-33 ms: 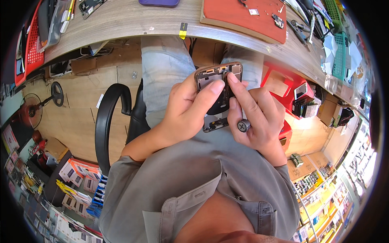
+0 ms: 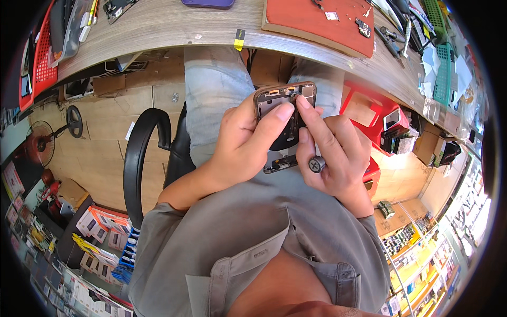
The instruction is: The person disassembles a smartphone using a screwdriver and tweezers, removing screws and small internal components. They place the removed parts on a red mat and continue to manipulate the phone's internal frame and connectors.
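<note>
An opened phone (image 2: 277, 156) with its inner parts showing is held above my lap at the centre. My left hand (image 2: 240, 142) grips its left side, thumb pressed on the upper inner part. My right hand (image 2: 338, 158) is curled at the phone's right, its index fingertip on a small part near the top of the phone. A screwdriver (image 2: 317, 164), its dark round end with a cross mark facing me, is held in that hand's curled fingers; its tip is hidden.
The desk edge (image 2: 211, 39) runs ahead, bearing a red mat (image 2: 317, 31), purple case (image 2: 207, 3), red basket (image 2: 43, 68), green baskets (image 2: 445, 74) and tools (image 2: 393, 39). Below are red containers (image 2: 362, 108), a chair armrest (image 2: 137, 158) and a fan (image 2: 39, 142).
</note>
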Demonstrator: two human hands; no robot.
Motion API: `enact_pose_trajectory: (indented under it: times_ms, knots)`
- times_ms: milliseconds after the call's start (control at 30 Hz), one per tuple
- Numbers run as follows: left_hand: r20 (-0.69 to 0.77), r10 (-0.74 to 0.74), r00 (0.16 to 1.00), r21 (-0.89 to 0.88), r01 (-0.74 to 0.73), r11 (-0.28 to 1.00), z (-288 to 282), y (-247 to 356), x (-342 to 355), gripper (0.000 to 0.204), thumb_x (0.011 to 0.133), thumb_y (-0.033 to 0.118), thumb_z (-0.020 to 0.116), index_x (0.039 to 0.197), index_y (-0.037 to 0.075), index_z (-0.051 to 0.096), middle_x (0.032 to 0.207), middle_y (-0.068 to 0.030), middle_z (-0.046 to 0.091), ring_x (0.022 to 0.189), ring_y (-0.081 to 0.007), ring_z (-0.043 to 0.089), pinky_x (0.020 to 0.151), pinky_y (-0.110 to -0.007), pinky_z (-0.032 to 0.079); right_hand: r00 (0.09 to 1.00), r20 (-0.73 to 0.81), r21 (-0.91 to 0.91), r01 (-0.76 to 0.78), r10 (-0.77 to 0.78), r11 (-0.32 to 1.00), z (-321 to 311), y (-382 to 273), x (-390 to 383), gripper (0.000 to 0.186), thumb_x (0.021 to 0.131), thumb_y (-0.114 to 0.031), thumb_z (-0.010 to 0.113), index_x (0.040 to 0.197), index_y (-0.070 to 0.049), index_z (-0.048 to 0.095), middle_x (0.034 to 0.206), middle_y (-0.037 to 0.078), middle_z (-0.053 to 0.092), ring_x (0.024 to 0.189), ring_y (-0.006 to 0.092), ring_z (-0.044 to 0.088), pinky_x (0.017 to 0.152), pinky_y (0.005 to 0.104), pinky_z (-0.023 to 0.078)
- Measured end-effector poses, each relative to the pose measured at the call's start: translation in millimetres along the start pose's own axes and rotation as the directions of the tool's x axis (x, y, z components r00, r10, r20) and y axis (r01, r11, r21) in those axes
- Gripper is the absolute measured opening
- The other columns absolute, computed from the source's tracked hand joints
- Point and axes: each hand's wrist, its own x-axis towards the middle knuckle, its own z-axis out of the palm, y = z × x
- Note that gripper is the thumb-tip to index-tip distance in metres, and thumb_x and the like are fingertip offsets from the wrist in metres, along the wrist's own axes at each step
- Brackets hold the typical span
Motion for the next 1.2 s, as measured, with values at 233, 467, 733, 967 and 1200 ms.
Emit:
enact_pose_trajectory:
  times_ms: [233, 467, 733, 967, 1200]
  knots:
    - [-0.050, 0.072, 0.996, 0.046, -0.070, 0.996, 2.6, -4.7, 3.0, 0.027, 0.118, 0.011, 0.058, 0.138, -0.006, 0.065, 0.124, -0.0138, 0.080, 0.120, -0.0203, 0.077, 0.099, -0.033, 0.063, 0.999, 0.024, -0.053, -0.033, 0.034, 0.998, 0.2, -4.6, -3.8, 0.059, 0.075, 0.010, 0.076, 0.134, 0.001, 0.082, 0.078, 0.005, 0.059, 0.058, 0.0164, 0.056, 0.054, 0.0315, 0.047]
    - [-0.074, 0.129, 0.989, 0.182, -0.114, 0.977, -3.9, -7.9, 7.6, 0.025, 0.116, 0.011, 0.063, 0.135, -0.005, 0.068, 0.120, -0.0105, 0.081, 0.111, -0.0138, 0.076, 0.094, -0.030, 0.061, 1.000, 0.001, -0.065, -0.017, 0.017, 0.998, 4.9, -1.6, -3.7, 0.060, 0.076, 0.010, 0.076, 0.135, 0.001, 0.081, 0.078, 0.005, 0.058, 0.058, 0.0161, 0.055, 0.053, 0.0317, 0.047]
    - [-0.099, 0.123, 0.987, 0.157, -0.107, 0.982, 2.8, -7.0, 8.3, 0.024, 0.116, 0.013, 0.064, 0.132, -0.004, 0.069, 0.118, -0.0111, 0.082, 0.107, -0.0124, 0.077, 0.091, -0.030, 0.061, 0.995, 0.096, -0.222, 0.053, -0.032, 0.974, -2.9, -5.2, -2.5, 0.062, 0.077, 0.009, 0.076, 0.138, 0.001, 0.079, 0.079, 0.004, 0.057, 0.058, 0.0164, 0.054, 0.052, 0.0329, 0.046]
    - [-0.056, 0.104, 0.993, 0.243, -0.087, 0.966, 2.0, -4.6, 9.6, 0.023, 0.119, 0.013, 0.055, 0.128, -0.006, 0.065, 0.117, -0.0199, 0.083, 0.106, -0.0196, 0.079, 0.093, -0.034, 0.064, 0.989, 0.140, -0.263, 0.075, -0.038, 0.962, -5.2, -11.0, 0.4, 0.062, 0.078, 0.008, 0.076, 0.140, 0.006, 0.077, 0.082, 0.005, 0.058, 0.059, 0.0166, 0.055, 0.052, 0.0326, 0.047]
    - [-0.063, 0.119, 0.991, 0.352, -0.090, 0.932, 2.3, -4.3, 10.7, 0.025, 0.119, 0.011, 0.051, 0.128, -0.007, 0.065, 0.116, -0.0226, 0.083, 0.104, -0.0205, 0.080, 0.092, -0.033, 0.064, 0.958, 0.271, -0.375, 0.192, -0.091, 0.907, -8.5, -11.9, 2.0, 0.059, 0.079, 0.001, 0.076, 0.137, 0.009, 0.077, 0.082, 0.005, 0.057, 0.058, 0.0150, 0.054, 0.050, 0.0312, 0.044]
